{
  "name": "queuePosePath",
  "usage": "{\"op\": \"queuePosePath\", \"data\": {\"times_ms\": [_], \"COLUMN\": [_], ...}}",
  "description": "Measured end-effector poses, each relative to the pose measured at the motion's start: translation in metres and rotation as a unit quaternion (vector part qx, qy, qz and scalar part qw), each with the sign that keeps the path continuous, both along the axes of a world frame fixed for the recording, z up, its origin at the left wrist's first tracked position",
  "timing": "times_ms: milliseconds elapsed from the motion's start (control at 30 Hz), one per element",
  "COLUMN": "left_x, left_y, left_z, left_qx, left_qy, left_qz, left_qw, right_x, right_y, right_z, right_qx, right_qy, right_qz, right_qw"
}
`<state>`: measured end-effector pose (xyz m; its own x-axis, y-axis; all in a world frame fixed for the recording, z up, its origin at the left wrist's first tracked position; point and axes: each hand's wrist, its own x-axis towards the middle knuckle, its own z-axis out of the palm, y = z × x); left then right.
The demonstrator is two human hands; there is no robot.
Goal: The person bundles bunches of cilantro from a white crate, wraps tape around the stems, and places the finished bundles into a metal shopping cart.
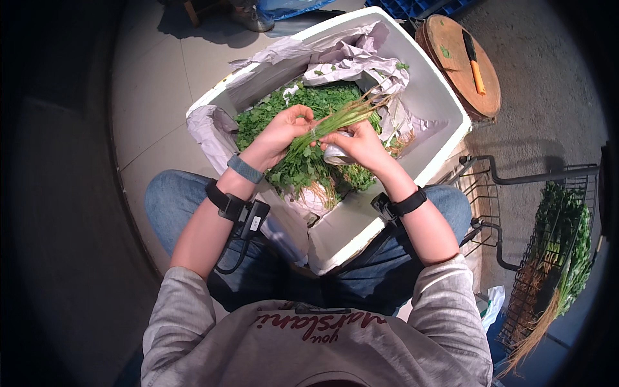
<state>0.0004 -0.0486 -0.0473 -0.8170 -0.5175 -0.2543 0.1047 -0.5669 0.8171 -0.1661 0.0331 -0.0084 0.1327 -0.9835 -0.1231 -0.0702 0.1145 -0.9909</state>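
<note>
A bunch of leafy herbs, likely cilantro, (333, 124) lies slantwise between my hands, its thin brown roots towards the upper right. My left hand (284, 131) holds its stems from the left, thumb and fingers near a band-like wrap. My right hand (357, 145) pinches the stems from the right and also has a roll of whitish tape (337, 154) in its fingers. Beneath both hands, more green herbs (263, 116) fill a white foam box (447, 104), lined with crumpled pale paper (333, 67). Some roots show at the near side of the pile.
A knife with an orange handle (477, 77) rests on a round wooden chopping block (449, 58) at upper right. On the right, a black wire basket (587, 186) holds more rooted greens (578, 256). Another person's shoe (258, 22) is beyond the box.
</note>
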Motion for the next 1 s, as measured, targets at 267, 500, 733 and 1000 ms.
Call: {"op": "queuePosePath", "data": {"times_ms": [267, 500, 733, 1000], "left_x": [-0.006, -0.005, -0.002, -0.006], "left_y": [0.007, 0.005, 0.005, 0.009], "left_z": [0.013, 0.011, 0.014, 0.014], "left_qx": [-0.207, -0.173, -0.127, -0.1], "left_qy": [-0.036, -0.049, -0.018, 0.003], "left_qz": [0.072, 0.11, 0.064, 0.005], "left_qw": [0.975, 0.977, 0.99, 0.995], "right_x": [-0.004, -0.014, -0.02, -0.007], "right_y": [-0.003, -0.003, 0.002, 0.005], "right_z": [-0.006, 0.0, 0.011, -0.011], "right_qx": [0.077, -0.038, -0.026, -0.044], "right_qy": [0.0, 0.129, 0.253, 0.19], "right_qz": [-0.089, -0.019, -0.01, -0.133], "right_qw": [0.993, 0.991, 0.967, 0.972]}}
